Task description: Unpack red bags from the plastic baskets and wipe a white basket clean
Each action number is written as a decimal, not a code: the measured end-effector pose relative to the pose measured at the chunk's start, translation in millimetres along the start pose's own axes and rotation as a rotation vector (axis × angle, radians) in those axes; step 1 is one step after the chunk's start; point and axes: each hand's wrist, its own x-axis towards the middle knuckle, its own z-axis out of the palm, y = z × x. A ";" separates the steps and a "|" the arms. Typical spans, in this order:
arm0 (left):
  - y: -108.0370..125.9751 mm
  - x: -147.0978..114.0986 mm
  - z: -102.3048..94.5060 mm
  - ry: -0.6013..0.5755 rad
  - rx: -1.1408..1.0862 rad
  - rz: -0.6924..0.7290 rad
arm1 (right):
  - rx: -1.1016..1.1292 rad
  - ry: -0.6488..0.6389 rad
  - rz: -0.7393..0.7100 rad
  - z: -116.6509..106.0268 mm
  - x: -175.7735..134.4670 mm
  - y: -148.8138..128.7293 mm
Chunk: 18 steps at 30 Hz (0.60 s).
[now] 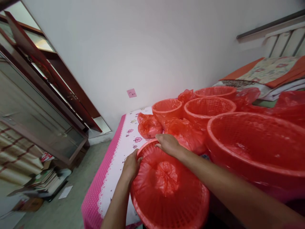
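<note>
A round red plastic basket [171, 203] is tilted close in front of me. Thin red plastic film [166, 176], bunched into folds at the middle, lies against it; whether this is a bag lining the inside I cannot fully tell. On the basket's left side, my left hand [132, 165] grips the rim with the thumb over the edge. My right hand [168, 143] is closed on the far rim, its fingers partly hidden. Just beyond the right hand is a crumpled red plastic bag [186, 135], and another red bag [149, 125] lies further left.
Several more red baskets stand on the bed, including a large one [250, 165] at right and smaller ones [209, 106] behind. Folded bedding [269, 74] lies at the back right. The bed's pink edge [100, 187] drops to the floor; stacked books [45, 181] sit there.
</note>
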 end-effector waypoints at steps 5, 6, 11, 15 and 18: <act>9.4 5.9 -9.0 -0.013 -0.007 0.014 | -0.024 -0.003 0.011 -0.4 -1.8 0.1; 12.4 10.2 -11.8 -0.019 -0.029 0.030 | -0.029 -0.002 0.009 -0.6 -2.6 -0.6; 28.7 36.9 -17.4 -0.168 -0.097 0.146 | -0.047 0.004 0.006 1.6 -3.8 0.1; 37.8 44.7 -11.3 -0.261 -0.103 0.209 | -0.058 0.005 0.016 -13.5 -9.1 -4.0; 40.3 41.8 -8.1 -0.265 -0.096 0.226 | -0.043 0.078 -0.030 -31.5 -26.7 -17.8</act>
